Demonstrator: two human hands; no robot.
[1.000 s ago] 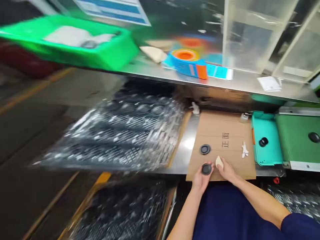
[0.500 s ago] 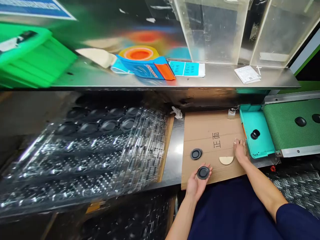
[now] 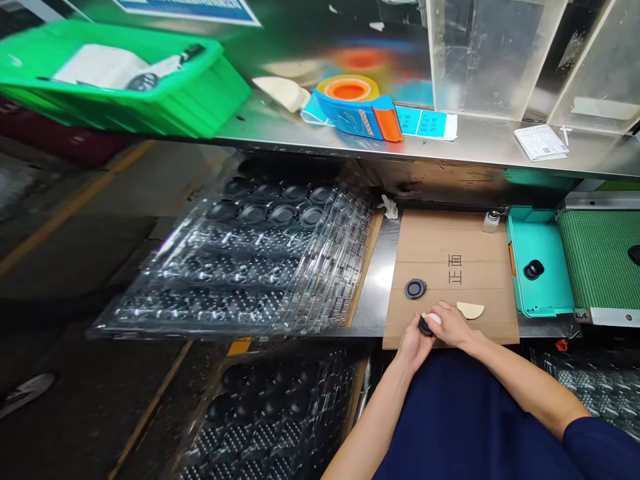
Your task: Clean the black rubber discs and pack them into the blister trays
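Both hands are back together now: our left hand (image 3: 416,341) is gripping the black disc (image 3: 425,327), and our right hand (image 3: 449,325), which was over by the teal tray (image 3: 543,293), is pressing a white bit (image 3: 432,319) onto it, lower centre.

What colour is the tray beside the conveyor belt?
Teal, seen in the head view: the tray holds one black disc.

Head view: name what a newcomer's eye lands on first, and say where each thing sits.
The bright green bin on the steel shelf at upper left stands out first, with the blue and orange tape dispenser further right on that shelf. Below, a glinting stack of clear blister trays fills the middle left. At lower centre both hands, left hand and right hand, meet around a black round part over the cardboard sheet.
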